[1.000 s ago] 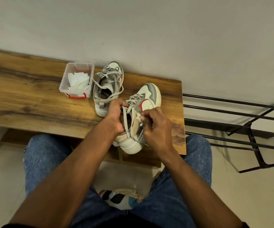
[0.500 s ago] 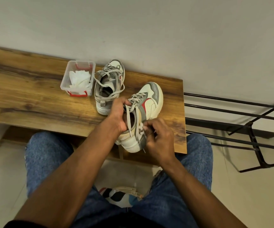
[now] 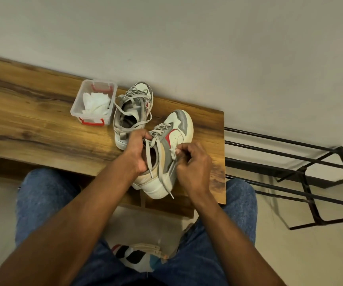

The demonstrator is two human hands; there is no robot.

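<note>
Sneaker (image 3: pixel 178 130) on wooden bench (image 3: pixel 42 122), pale wall (image 3: pixel 166 38)

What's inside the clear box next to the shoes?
The clear box holds crumpled white wipes, loosely piled. Anything beneath the pile, and most of the box's floor, is covered by them.

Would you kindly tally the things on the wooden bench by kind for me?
Shoes: 2, the near shoe gripped by the left hand, the far shoe behind it.
Clear plastic box: 1.
White tissue wads: 2, one in the box, one pinched by the right hand.
Total: 5.
</note>
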